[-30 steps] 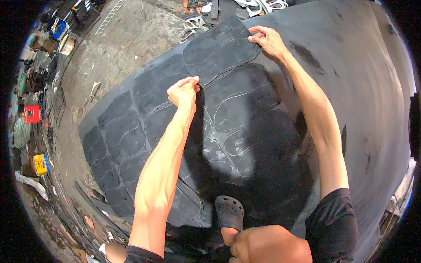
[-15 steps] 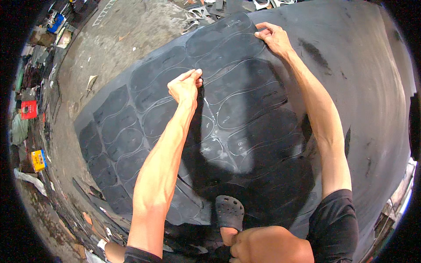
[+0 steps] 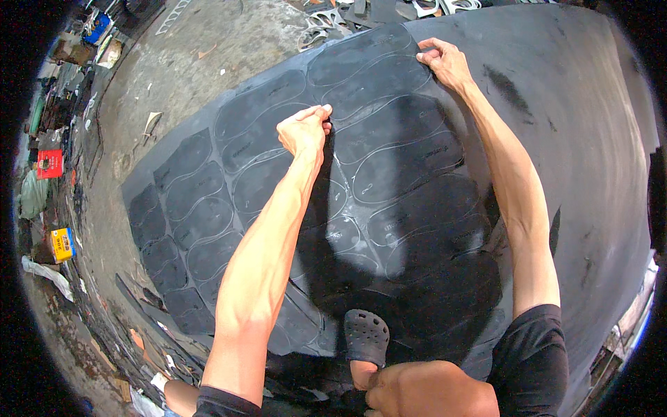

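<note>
While the left hand pinches the inner edge and the right hand pinches the far corner in a closed grip, the black rubber sheet, scored with sole outlines, lies flat on the floor, apparently held taut.

rubber sheet under forearms hidden

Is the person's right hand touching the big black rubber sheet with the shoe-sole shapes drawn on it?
Touching. The head view shows the right hand with its fingertips pinching the far edge of the black rubber sheet; no gap shows between them.
</note>
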Motion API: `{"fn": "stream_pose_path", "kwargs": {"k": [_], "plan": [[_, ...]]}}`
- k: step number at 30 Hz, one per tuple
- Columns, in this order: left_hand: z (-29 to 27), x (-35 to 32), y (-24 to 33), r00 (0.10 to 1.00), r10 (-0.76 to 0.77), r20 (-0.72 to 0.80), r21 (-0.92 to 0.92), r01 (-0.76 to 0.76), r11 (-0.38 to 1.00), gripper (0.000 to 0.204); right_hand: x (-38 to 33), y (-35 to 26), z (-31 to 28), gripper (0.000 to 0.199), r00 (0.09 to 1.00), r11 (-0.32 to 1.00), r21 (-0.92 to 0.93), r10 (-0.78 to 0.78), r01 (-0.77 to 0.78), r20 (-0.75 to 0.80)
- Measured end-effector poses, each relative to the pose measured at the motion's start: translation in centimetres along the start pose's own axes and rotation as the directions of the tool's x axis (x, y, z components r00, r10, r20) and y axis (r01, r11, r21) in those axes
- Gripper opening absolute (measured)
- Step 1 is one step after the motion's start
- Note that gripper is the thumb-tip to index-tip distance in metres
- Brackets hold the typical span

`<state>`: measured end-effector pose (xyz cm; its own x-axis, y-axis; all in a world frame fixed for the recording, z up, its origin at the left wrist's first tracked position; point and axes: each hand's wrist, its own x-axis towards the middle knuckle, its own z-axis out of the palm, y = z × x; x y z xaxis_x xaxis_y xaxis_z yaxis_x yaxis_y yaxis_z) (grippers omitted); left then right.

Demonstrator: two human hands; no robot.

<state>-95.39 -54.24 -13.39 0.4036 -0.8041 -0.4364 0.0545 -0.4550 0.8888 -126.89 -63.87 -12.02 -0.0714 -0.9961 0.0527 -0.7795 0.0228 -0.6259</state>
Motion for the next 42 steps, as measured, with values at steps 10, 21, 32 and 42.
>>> {"fn": "stream_pose_path", "kwargs": {"k": [10,21,32,42], "plan": [[1.6,-1.4,1.4,0.717,0.472,0.513,0.669,-0.678,0.304,0.063,-1.1,-4.1,2.2,0.043,0.891,0.793,-0.598,-0.348,0.114,-0.291],[-0.7,-3.4,-2.6,0.596,0.528,0.606,0.610,-0.773,0.173,0.073,1.7,-6.7,9.3,0.072,0.972,0.810,-0.538,-0.216,0.232,0.095],[-24.9,-22.9,-8.5,0.818,0.515,-0.257,0.756,-0.162,0.635,0.063,-4.7,-4.7,10.0,0.073,0.939,0.820,-0.495,-0.342,0.287,-0.022],[-30.0,-33.2,-16.1,0.754,-0.230,-0.615,0.276,0.479,0.834,0.099,-36.7,-19.4,7.8,0.049,0.864,0.927,0.119,-0.376,0.357,0.334]]}}
